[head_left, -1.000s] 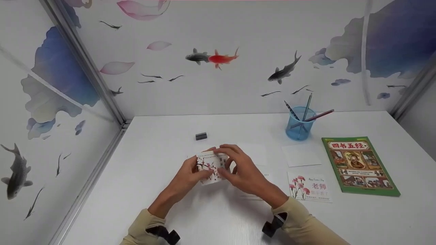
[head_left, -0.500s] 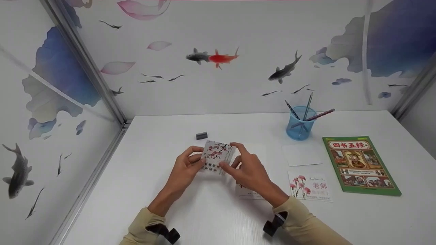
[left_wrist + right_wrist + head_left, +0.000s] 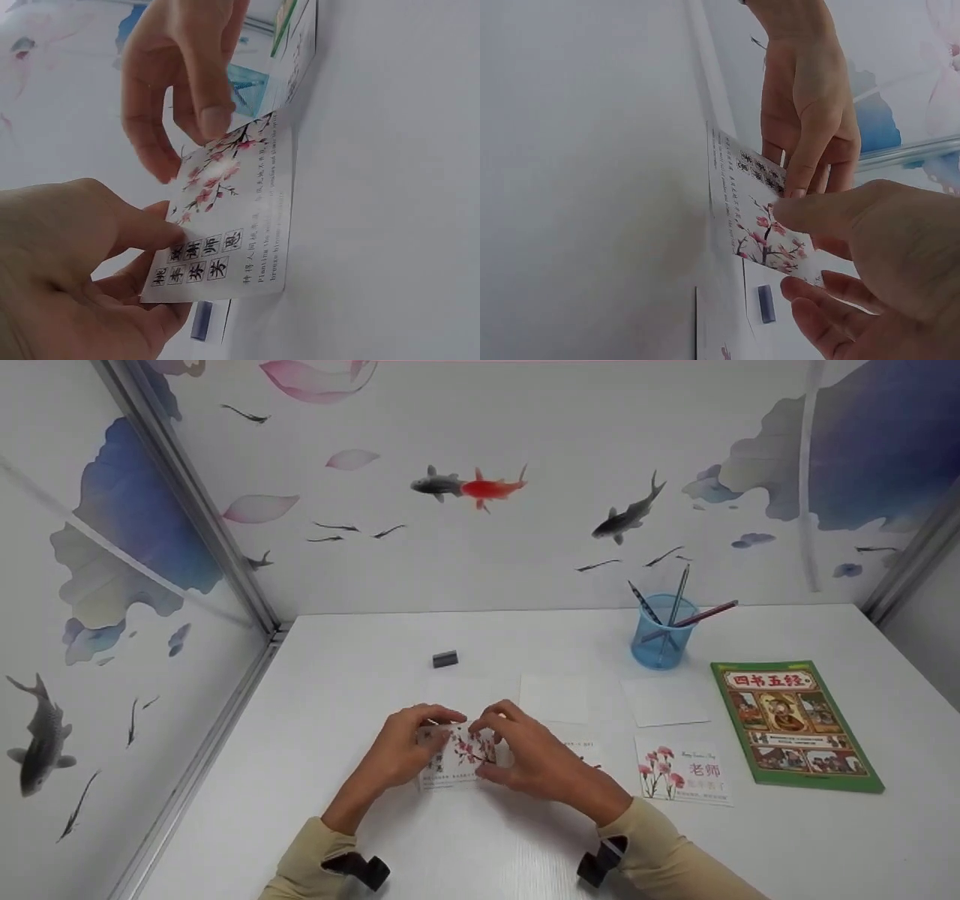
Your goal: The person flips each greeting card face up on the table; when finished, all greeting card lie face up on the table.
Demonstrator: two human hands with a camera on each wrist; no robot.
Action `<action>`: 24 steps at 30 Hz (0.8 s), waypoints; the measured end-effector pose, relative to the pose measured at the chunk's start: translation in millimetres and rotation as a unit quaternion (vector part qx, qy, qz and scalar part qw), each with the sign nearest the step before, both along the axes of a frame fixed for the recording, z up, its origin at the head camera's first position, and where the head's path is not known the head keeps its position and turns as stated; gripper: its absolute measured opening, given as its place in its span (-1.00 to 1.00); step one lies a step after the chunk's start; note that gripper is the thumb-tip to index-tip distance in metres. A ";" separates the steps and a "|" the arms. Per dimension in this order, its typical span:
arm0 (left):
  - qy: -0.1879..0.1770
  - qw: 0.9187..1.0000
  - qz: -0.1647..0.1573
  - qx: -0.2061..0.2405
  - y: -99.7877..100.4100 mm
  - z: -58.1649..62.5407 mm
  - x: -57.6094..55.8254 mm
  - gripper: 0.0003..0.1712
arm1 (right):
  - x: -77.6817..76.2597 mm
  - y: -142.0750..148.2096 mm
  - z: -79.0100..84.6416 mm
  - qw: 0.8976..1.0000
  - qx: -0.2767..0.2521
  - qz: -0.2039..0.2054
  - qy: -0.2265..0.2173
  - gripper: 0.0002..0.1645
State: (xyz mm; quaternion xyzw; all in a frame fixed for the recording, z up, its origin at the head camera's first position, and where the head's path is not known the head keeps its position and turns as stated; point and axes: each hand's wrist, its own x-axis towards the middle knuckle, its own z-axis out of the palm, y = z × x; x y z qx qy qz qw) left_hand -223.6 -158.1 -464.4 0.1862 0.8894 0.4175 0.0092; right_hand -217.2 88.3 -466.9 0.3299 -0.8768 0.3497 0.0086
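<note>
A greeting card (image 3: 466, 761) with pink blossom branches and Chinese lettering stands tilted close over the table in front of the person. At its left end the left hand (image 3: 397, 750) pinches it, thumb on the printed face and fingers behind, as the left wrist view shows. The right hand (image 3: 536, 754) is at the blossom end. Its thumb (image 3: 817, 214) lies over the printed face in the right wrist view, while its fingers curl around the card's edge. Another printed card (image 3: 581, 742) lies on the table, partly hidden by the right hand.
Behind the hands lie a small dark grey block (image 3: 445, 659) and blank white cards (image 3: 555, 697). Farther right are a carnation card (image 3: 684, 769), a green-bordered book (image 3: 796, 726) and a blue cup (image 3: 660, 641) of pencils. A patterned wall (image 3: 480, 555) bounds the table's back.
Both hands have turned the card about, first raising its printed face, then lowering it nearer the table. Its lettering now sits left and its blossoms right. A blank card behind is uncovered.
</note>
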 end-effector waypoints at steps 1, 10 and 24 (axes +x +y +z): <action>0.000 1.000 -0.006 -0.007 -1.3 -0.5 0.0 -0.66 | 1.1 -0.5 -1.3 1.000 0.012 0.007 -0.011 -0.45; 0.013 0.995 -0.065 -0.076 -1.6 -1.7 2.6 -0.52 | 3.2 -4.4 -10.9 0.998 0.061 0.010 -0.027 -0.43; 0.013 0.990 -0.050 -0.133 7.0 -5.3 0.7 -0.65 | 0.1 -0.3 -14.5 0.992 0.121 0.011 -0.015 -0.51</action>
